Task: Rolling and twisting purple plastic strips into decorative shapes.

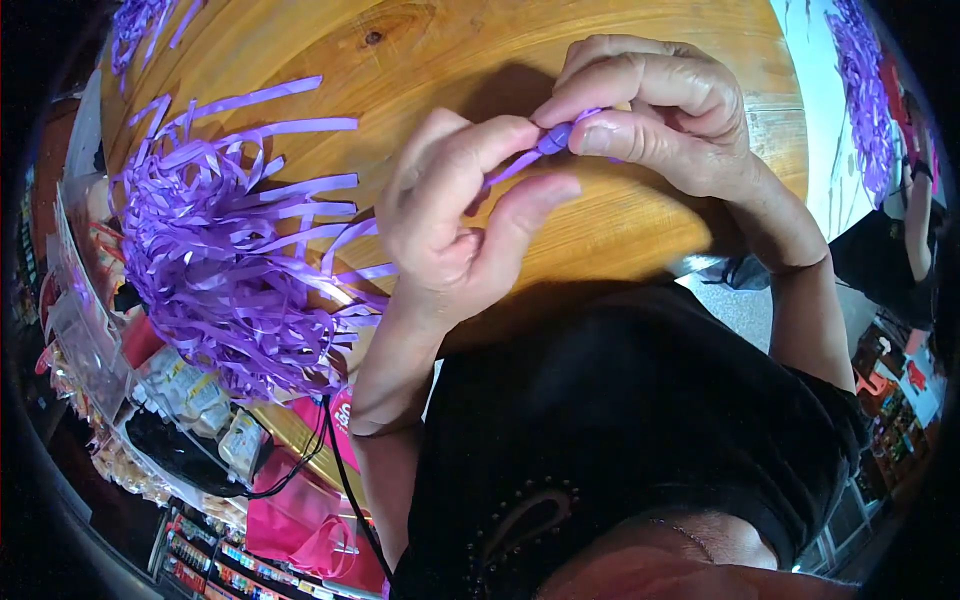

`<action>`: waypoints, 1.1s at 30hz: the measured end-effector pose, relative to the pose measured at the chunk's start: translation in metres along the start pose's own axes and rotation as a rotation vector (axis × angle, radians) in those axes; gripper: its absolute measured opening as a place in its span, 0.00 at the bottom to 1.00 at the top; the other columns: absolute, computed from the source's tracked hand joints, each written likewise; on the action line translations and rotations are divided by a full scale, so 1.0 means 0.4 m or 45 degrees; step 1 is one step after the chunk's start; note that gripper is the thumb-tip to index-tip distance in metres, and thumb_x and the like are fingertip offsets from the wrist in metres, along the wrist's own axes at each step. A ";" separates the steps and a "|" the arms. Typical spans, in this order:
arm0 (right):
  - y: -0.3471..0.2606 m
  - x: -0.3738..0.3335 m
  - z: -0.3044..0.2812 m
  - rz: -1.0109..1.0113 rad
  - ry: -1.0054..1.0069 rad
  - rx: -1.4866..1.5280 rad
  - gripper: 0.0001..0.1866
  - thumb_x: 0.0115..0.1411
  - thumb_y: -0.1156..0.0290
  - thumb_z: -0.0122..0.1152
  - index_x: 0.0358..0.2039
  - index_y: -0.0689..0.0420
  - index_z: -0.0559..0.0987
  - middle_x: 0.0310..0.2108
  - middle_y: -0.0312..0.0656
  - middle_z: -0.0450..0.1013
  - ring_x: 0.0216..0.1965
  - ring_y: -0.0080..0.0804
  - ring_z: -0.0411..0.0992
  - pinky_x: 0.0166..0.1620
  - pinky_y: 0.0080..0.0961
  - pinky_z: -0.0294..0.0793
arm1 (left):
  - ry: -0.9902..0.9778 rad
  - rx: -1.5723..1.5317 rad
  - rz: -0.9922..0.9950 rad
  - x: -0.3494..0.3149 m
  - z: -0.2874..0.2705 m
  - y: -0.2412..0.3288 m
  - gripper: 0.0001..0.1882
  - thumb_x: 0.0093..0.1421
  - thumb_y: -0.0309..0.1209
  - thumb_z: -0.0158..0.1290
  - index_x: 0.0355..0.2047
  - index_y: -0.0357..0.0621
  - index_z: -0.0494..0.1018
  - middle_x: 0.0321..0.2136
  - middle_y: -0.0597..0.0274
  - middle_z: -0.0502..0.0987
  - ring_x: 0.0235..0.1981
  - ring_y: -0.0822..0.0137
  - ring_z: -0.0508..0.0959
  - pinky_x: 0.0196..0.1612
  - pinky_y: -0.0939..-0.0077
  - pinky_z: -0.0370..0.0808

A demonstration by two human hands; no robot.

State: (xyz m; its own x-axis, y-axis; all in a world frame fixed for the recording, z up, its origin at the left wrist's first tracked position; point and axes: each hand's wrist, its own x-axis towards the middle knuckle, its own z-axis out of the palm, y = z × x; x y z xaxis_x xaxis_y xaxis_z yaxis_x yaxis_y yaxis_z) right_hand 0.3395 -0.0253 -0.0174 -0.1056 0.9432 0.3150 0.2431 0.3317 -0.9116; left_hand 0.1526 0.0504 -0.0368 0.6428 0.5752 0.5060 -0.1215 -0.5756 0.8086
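Observation:
A narrow purple ribbon (512, 170) with a small folded or knotted bundle (553, 139) is held above the wooden table. My right hand (665, 115) pinches the bundle between thumb and fingers. My left hand (450, 205) has its index fingertip against the bundle's left side, while its thumb stands apart. The ribbon slants down into the left hand's curled fingers, where its grip is partly hidden. Left of that hand lies a big heap of loose purple ribbon strips (215, 230), some of their ends reaching toward my wrist.
The round wooden table (430, 50) curves in front of me. More purple strips (862, 100) hang at the far right, near another person's arm (917, 225). Clear plastic containers (95, 340), a black cable (340, 470) and a pink bag (290, 515) crowd the lower left.

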 end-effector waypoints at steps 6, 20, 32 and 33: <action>0.000 -0.008 0.004 0.161 0.096 0.161 0.09 0.55 0.79 0.58 0.38 0.62 0.78 0.29 0.43 0.72 0.33 0.28 0.70 0.36 0.20 0.67 | 0.174 -0.323 -0.113 0.004 -0.010 -0.028 0.17 0.57 0.33 0.54 0.43 0.34 0.72 0.39 0.52 0.72 0.36 0.63 0.72 0.40 0.75 0.70; -0.009 -0.001 0.015 0.017 0.088 0.058 0.09 0.54 0.82 0.58 0.38 0.63 0.76 0.30 0.45 0.73 0.31 0.30 0.72 0.34 0.21 0.69 | 0.124 0.130 0.027 0.008 0.000 0.019 0.14 0.49 0.19 0.59 0.38 0.33 0.74 0.32 0.53 0.73 0.30 0.63 0.74 0.31 0.77 0.72; -0.010 -0.013 0.020 0.215 0.236 0.336 0.08 0.56 0.81 0.56 0.38 0.63 0.76 0.31 0.43 0.72 0.33 0.26 0.70 0.35 0.18 0.68 | 0.137 -0.493 -0.528 -0.013 -0.010 0.006 0.06 0.57 0.26 0.54 0.33 0.35 0.76 0.24 0.64 0.74 0.21 0.80 0.66 0.22 0.86 0.59; -0.009 -0.013 0.019 0.214 0.235 0.336 0.08 0.56 0.81 0.56 0.38 0.63 0.76 0.31 0.43 0.72 0.33 0.26 0.70 0.35 0.18 0.68 | 0.138 -0.493 -0.527 -0.013 -0.014 0.006 0.06 0.57 0.26 0.54 0.33 0.35 0.76 0.24 0.64 0.74 0.21 0.80 0.66 0.22 0.86 0.59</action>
State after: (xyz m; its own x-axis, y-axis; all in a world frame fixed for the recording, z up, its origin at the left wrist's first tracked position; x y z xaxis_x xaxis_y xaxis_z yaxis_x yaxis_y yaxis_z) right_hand 0.3320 -0.0315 -0.0177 0.0964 0.9797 0.1756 -0.0176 0.1781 -0.9839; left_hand 0.1449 0.0491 -0.0356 0.6170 0.7752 0.1355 -0.1574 -0.0472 0.9864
